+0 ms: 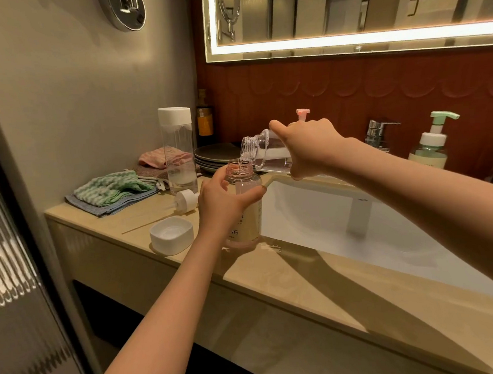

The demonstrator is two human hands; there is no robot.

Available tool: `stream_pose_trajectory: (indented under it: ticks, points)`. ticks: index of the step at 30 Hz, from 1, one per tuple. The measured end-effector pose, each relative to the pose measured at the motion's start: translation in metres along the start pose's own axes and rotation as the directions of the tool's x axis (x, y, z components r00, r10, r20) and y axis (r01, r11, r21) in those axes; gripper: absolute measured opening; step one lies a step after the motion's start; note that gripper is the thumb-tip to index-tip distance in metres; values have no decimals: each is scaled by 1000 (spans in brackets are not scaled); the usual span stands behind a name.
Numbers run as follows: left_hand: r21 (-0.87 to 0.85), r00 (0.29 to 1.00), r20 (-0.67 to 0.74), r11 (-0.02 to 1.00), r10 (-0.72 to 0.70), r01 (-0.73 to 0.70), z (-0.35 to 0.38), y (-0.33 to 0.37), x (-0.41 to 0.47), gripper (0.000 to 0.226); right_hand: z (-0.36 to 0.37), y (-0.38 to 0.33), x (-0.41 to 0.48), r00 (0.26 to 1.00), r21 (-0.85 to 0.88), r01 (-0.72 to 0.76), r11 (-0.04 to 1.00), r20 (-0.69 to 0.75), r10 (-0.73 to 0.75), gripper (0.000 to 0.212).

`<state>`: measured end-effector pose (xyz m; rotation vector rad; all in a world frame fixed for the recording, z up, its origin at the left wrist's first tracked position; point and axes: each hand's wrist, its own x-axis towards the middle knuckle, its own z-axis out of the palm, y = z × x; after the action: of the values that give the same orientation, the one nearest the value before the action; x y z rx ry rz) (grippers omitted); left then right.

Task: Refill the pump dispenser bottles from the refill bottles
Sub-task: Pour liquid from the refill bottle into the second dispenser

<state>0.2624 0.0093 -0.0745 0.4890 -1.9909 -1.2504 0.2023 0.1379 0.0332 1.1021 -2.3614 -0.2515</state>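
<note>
Fingers point(257, 192) of left hand point(223, 203) wrapping pump bottle point(245, 204), steadying it upright on tabletop point(278, 288); right hand point(310, 148) gripping, tipping refill bottle point(266, 152), mouth-to-mouth for pouring.

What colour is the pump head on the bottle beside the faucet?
Mint green; the pump head shows clearly in the head view.

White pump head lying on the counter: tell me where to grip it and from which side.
Grip the white pump head by its round collar, coming from above. It lies on its side on the counter, its thin clear tube pointing left, so the collar is the widest, firmest part; the tube would likely flex.
</note>
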Motion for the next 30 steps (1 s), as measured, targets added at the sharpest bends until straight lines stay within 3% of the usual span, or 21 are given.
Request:
stream_pose_trajectory:
  ticks: [30]
  points:
    - [3, 1000, 1, 1000, -1, 1, -1, 2, -2, 83, 2, 1, 3, 1000, -16, 3, 1000, -7, -4, 64]
